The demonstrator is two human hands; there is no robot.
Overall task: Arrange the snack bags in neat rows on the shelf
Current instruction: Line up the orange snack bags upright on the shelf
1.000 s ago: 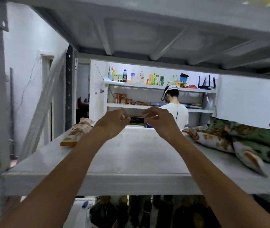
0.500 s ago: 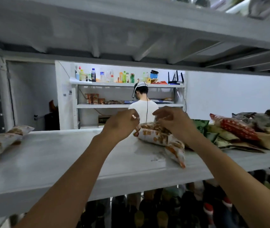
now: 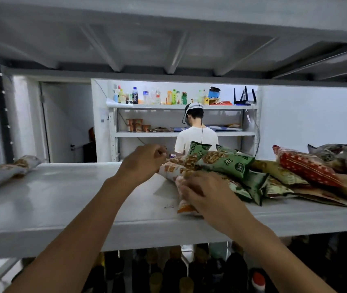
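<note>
Right hand [image 3: 208,193]: grip closed round near end of orange-white snack bag [image 3: 172,170]. Left hand [image 3: 145,159]: fingers curled at far end, hold unclear. Green snack bag [image 3: 227,163] overlaps it on shelf [image 3: 83,197].

shelf [image 3: 62,197]: snack-bag pile [image 3: 231,163] on right | lone bags [image 3: 3,172] far left | bottles [image 3: 174,269] below | person [image 3: 195,138] behind

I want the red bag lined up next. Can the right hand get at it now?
Probably yes. The red bag lies uncovered on top of the pile, to the right of the right hand. But that hand holds an orange and white bag and must release it first.
</note>
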